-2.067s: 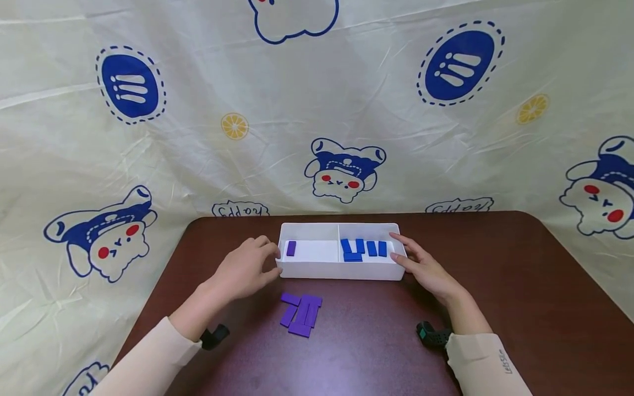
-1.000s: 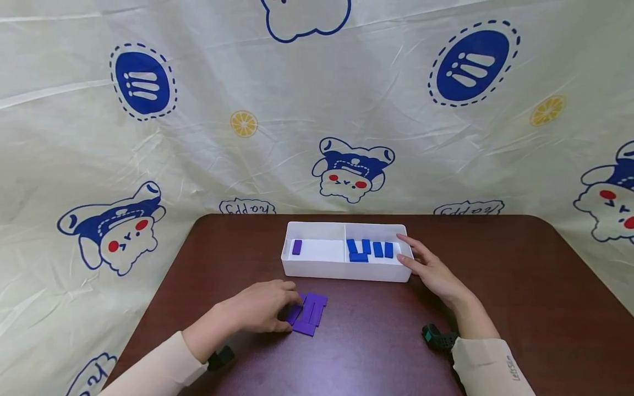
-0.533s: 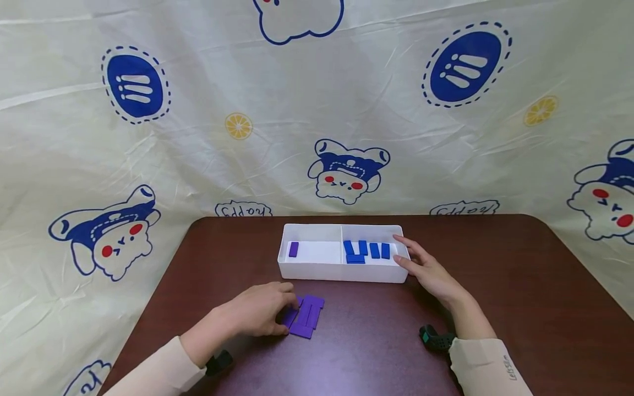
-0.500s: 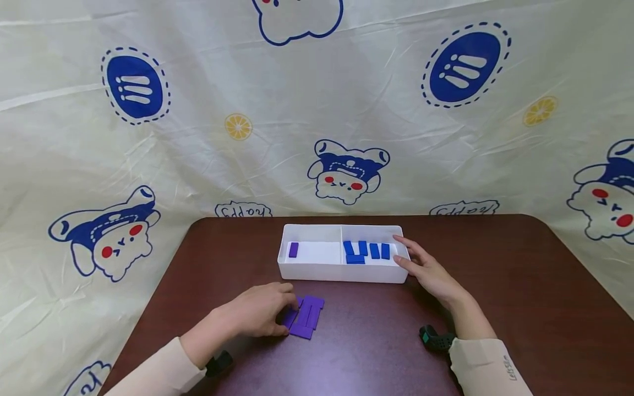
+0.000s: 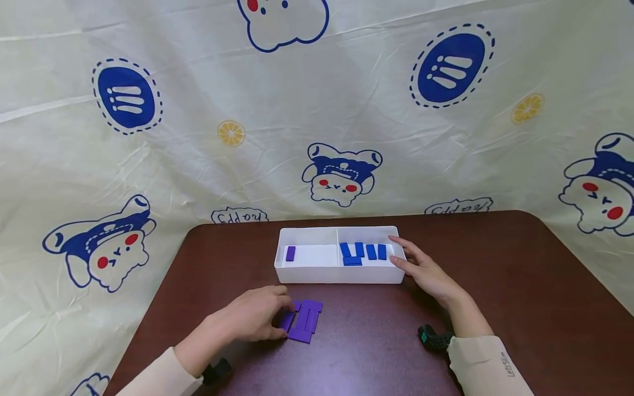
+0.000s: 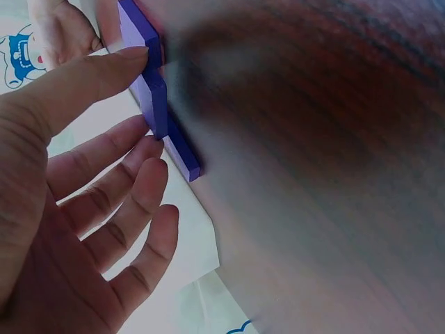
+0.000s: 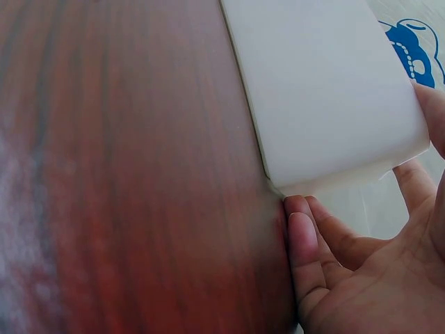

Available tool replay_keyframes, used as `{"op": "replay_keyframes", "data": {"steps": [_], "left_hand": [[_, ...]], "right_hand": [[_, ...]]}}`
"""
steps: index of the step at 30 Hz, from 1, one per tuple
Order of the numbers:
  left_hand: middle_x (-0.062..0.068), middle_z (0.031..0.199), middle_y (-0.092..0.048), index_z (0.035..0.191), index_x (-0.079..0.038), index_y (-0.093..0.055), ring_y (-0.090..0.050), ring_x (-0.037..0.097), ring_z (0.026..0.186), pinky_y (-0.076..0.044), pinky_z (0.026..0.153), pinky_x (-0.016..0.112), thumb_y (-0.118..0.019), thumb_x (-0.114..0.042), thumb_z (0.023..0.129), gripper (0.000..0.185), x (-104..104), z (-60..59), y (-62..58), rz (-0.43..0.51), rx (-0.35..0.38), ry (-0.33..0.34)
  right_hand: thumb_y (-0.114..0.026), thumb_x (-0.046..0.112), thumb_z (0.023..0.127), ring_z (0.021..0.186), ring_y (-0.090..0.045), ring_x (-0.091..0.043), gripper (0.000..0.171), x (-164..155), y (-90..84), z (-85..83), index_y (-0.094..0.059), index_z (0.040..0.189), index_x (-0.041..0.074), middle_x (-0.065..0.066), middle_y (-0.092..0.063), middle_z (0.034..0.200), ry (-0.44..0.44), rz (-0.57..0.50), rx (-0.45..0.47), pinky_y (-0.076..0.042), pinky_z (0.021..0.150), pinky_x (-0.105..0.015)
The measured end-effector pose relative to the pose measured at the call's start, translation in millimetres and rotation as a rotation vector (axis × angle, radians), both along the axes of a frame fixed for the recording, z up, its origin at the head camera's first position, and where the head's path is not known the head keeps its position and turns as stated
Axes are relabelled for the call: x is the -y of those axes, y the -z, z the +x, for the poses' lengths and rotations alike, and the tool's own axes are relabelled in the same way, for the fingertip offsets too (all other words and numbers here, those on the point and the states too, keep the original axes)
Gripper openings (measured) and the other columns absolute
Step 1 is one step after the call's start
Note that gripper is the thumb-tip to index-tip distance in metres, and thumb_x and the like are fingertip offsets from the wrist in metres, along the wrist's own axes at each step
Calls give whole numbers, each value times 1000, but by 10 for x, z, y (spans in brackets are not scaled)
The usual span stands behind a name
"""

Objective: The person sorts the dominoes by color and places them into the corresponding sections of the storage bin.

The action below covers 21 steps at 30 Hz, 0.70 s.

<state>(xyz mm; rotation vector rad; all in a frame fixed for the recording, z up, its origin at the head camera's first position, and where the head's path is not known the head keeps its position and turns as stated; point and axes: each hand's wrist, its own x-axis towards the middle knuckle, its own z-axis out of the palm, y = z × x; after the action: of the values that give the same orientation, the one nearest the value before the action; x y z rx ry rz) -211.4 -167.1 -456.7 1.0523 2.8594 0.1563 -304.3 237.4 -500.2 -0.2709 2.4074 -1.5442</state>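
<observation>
In the head view my left hand [image 5: 255,314] is at the left side of several flat purple tiles [image 5: 304,322] lying together on the table. Its thumb and index finger pinch the leftmost purple tile [image 5: 287,320]; in the left wrist view the thumb touches a purple tile [image 6: 154,104], with the other fingers loosely spread. My right hand [image 5: 427,272] grips the right end of a white two-compartment box [image 5: 342,275], thumb and index finger at its rim. One purple tile [image 5: 290,253] lies in the left compartment. Several blue tiles [image 5: 371,252] lie in the right one.
The box stands near the far edge of a dark brown table [image 5: 376,352]. Behind the table hangs a pale printed cloth [image 5: 277,176]. A dark band [image 5: 433,337] is on the right wrist, another dark band [image 5: 216,372] on the left.
My left hand has left the box's left end, come down to the purple tiles and taken hold of one. My right hand stays on the box. The head view shifts slightly.
</observation>
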Motion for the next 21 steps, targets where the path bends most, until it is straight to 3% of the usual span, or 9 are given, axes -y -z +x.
{"op": "replay_keyframes", "data": {"steps": [21], "left_hand": [[-12,104,-61,112,-21,-76,-54,3,88,-53,77,28,-86,-40,81,38,45,6,-93,38,-46,-21]], "right_hand": [[-57,48,104,141,-38,-42,69,31,-31,6,-25,164,36,-22,-32,162,-11,-15,4,-36,112,-69]]}}
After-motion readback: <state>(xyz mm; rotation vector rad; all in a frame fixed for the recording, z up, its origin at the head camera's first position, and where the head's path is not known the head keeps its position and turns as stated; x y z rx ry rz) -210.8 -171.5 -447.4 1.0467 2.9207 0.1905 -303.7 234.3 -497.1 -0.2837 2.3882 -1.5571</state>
